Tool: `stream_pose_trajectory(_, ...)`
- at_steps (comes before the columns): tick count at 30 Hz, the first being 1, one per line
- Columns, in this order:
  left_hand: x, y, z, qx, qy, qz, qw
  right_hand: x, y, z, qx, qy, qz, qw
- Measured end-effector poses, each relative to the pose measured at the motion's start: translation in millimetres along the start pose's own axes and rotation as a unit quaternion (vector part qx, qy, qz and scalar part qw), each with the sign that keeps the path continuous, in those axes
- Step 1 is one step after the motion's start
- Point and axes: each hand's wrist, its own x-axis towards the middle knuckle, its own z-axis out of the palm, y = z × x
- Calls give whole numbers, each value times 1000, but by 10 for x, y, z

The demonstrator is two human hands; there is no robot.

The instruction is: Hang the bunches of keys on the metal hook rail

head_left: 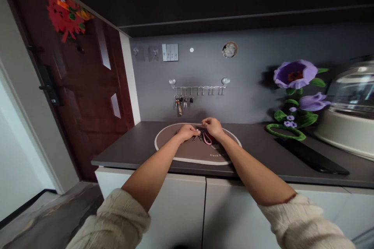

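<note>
My left hand [187, 132] is closed, thumb and forefinger pinching a small bunch of keys [196, 137] low over the brown oval mat [187, 153]. A pink strap loop [207, 139] hangs or lies beside the keys, under my right hand [213, 127]. That hand is curled with its fingertips together, slightly above and right of the keys; whatever is between them is too small to make out. On the wall behind, a clear hook rail [201, 87] carries several key sets, one with a brown fob [179, 108].
Purple flower decoration [295, 76], a long black flat object [311, 156] and a white appliance with a clear top [344, 128] stand on the right of the dark counter [125, 144]. An overhead cabinet [204, 0] juts out above. Left is a dark red door [87, 85].
</note>
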Motion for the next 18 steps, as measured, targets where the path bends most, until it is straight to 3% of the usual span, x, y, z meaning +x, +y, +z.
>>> stream_pose_trajectory(5, 13, -32, 2, 51, -1, 16, 999, 1, 24, 6, -58, -5, -3, 998)
stream_pose_trajectory(11, -61, 48, -22, 20, -12, -1, 1000, -14, 29, 19, -100, -4, -21, 995)
stream_pose_trajectory(18, -42, 45, -37, -56, 51, 19, 997, -37, 5, 12, -119, -21, -28, 992)
